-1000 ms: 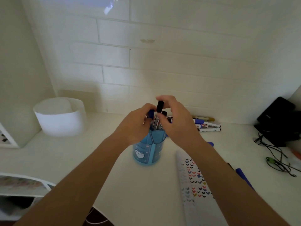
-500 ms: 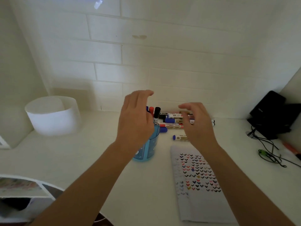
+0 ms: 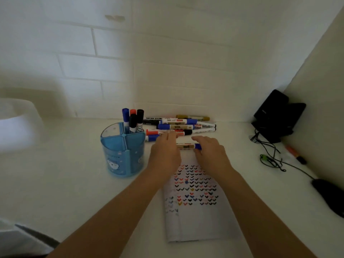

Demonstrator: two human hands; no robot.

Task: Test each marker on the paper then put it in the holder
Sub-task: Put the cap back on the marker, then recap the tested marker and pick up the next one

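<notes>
A blue round holder (image 3: pixel 122 155) stands left of centre with several capped markers (image 3: pixel 133 120) upright in its back compartment. Behind my hands a pile of markers (image 3: pixel 178 125) lies by the wall. A single marker with a blue cap (image 3: pixel 188 146) lies just beyond the paper (image 3: pixel 195 220), which carries rows of coloured check marks. My left hand (image 3: pixel 164 153) rests over that marker's left end with fingers fairly straight. My right hand (image 3: pixel 212 153) pinches its blue-capped right end between finger and thumb.
A white round tub (image 3: pixel 16 125) sits at the far left. At the right are a black device (image 3: pixel 277 116), tangled cables (image 3: pixel 270 159), an orange pen (image 3: pixel 296 155) and a dark object (image 3: pixel 329 196) near the side wall.
Both hands left the holder, where a black-capped marker now stands, and came down to the right onto the lone blue-capped marker. The view has tilted downward.
</notes>
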